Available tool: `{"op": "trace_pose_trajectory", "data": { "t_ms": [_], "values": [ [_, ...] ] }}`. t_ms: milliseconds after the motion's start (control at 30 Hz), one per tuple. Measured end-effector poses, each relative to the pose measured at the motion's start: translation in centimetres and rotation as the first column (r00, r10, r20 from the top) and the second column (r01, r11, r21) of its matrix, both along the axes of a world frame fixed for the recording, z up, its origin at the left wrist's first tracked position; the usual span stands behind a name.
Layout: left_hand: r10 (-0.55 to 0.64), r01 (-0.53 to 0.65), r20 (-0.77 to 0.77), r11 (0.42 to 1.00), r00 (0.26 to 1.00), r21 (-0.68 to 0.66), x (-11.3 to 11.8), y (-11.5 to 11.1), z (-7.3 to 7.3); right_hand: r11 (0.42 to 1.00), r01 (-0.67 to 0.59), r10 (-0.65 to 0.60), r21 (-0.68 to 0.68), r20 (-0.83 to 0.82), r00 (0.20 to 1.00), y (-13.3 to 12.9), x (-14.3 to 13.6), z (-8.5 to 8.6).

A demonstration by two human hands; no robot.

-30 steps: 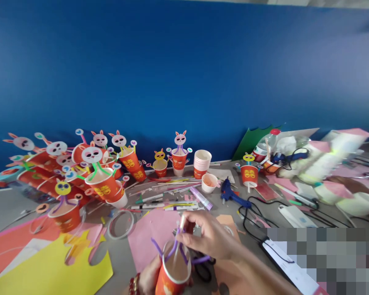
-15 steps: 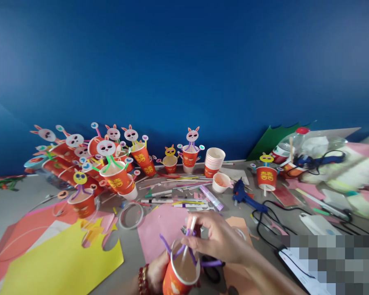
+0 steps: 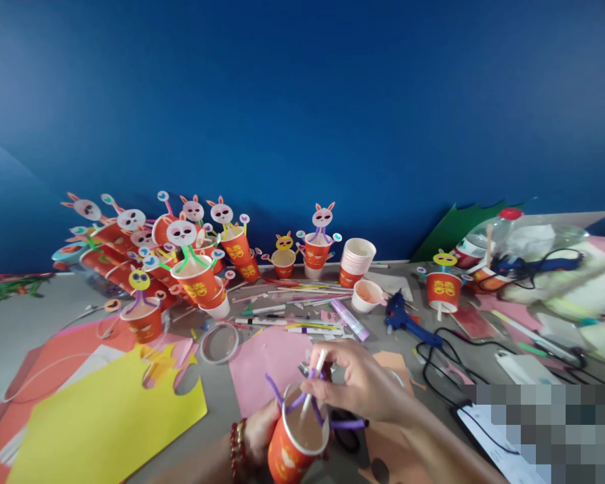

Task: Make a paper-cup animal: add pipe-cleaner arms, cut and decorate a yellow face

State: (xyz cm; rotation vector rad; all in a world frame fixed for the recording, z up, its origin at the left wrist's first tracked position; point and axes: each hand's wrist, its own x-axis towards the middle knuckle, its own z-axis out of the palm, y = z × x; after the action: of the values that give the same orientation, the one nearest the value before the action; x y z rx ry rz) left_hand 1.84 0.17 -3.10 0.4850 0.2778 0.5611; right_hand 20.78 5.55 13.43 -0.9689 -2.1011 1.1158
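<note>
My left hand, with red beads at the wrist, is wrapped round an orange-red paper cup with a white rim. The cup tilts with its mouth toward me. Above its mouth, my right hand pinches a white stick that reaches down into the cup. A purple pipe cleaner is bent about the stick, and its ends stick out past the rim on both sides. My right fingertips hide where the stick and pipe cleaner meet.
Finished paper-cup figures crowd the back left. Yellow paper and a roll of clear tape lie left. Behind my hands are markers and a glue stick. A blue glue gun with black cord lies right, beyond a white cup.
The view has shifted slightly, so the table things appear a little further right. Both hands keep their hold, and the stick leans slightly more to the right.
</note>
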Motion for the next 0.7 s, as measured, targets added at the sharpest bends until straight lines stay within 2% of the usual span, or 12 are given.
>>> {"op": "trace_pose_trajectory", "data": {
  "t_ms": [200, 433, 533, 700],
  "values": [
    [0.019, -0.017, 0.049, 0.999, 0.999, -0.028, -0.1, 0.0, -0.3, 0.993, -0.073, 0.066, -0.088, -0.085, 0.994, 0.5, 0.2, -0.7],
    [0.037, -0.032, 0.069, 0.997, 0.997, -0.066, -0.2, 0.0, 0.2, 0.983, -0.144, 0.135, -0.111, -0.082, 0.987, 1.1, 0.6, -0.1],
    [0.017, -0.011, 0.061, 0.996, 0.998, -0.088, -0.1, 0.0, 0.3, 0.984, -0.141, 0.134, -0.110, -0.067, 0.989, 1.1, 0.6, 0.1],
    [0.028, -0.025, 0.068, 0.998, 0.997, -0.053, -0.2, -0.1, 0.2, 0.992, -0.091, 0.090, -0.085, -0.013, 0.996, 0.7, 0.3, 0.0]
  ]
}}
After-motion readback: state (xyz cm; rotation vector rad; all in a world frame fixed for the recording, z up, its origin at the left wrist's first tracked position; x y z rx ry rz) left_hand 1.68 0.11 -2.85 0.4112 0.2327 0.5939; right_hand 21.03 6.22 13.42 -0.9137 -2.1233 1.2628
